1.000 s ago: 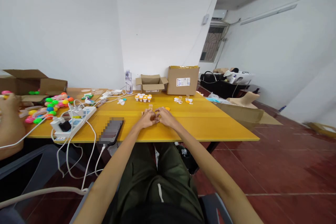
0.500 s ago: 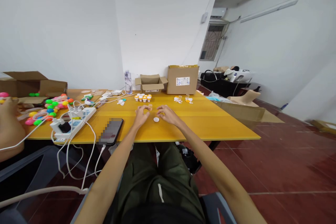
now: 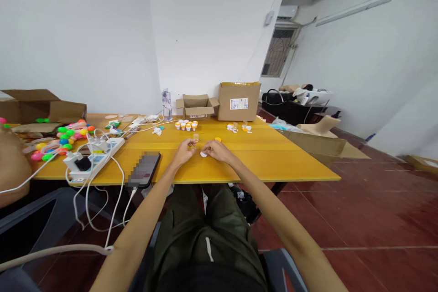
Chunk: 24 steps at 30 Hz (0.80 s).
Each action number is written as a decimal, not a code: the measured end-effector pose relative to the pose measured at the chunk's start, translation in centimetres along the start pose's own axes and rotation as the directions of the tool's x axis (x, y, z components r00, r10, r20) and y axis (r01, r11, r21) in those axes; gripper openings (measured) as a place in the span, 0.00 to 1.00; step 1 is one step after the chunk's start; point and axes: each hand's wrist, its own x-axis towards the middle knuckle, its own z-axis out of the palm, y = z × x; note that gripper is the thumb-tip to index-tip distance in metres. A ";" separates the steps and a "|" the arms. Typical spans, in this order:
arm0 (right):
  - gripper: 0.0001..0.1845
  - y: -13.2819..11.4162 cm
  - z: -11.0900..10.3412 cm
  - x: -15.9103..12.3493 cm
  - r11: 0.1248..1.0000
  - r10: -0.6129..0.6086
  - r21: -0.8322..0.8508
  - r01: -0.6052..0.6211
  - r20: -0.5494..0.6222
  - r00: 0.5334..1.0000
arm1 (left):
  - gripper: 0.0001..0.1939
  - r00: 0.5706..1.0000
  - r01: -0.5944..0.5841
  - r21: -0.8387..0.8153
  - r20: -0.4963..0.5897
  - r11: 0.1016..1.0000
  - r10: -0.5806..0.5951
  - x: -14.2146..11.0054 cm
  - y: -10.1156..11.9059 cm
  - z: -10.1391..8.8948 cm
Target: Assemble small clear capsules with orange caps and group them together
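A small white disc [image 3: 203,154] lies on the yellow table. The fingertips of my right hand [image 3: 216,150] are closed at its edge. Just beyond that hand is an orange-yellow lid [image 3: 218,139]. My left hand [image 3: 185,150] rests low over the table to the left of the disc, fingers bent and slightly apart, with nothing visible in them. Past its fingertips stands a small clear cup [image 3: 195,137]. Farther back is a group of small jars [image 3: 186,125] with orange and white tops.
An open cardboard box [image 3: 198,106] and a taller closed carton [image 3: 238,102] stand against the wall, beside a water bottle [image 3: 166,105]. Small white pieces [image 3: 232,128] lie before the carton. Left are a phone [image 3: 145,169], a power strip [image 3: 97,159] and another person's arm [image 3: 13,164].
My right hand has come down to the white disc, and the orange-yellow lid now shows behind it. My left hand has drawn slightly back from the clear cup.
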 end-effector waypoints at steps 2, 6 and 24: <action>0.15 -0.5 -0.3 0.0 1.000 0.010 -0.024 -0.009 0.034 0.999 | 0.12 0.998 -0.031 0.017 0.061 0.999 0.030 -0.2 0.1 0.1; 0.15 -1.2 -0.6 -0.1 0.999 -0.009 -0.036 0.011 0.072 0.997 | 0.15 0.984 -0.057 0.094 0.172 0.994 0.040 -0.6 0.6 0.1; 0.11 -3.2 -1.6 -0.1 0.984 0.069 -0.173 -0.044 0.139 0.988 | 0.09 0.974 -0.061 0.124 0.223 0.990 0.032 -0.6 1.0 0.1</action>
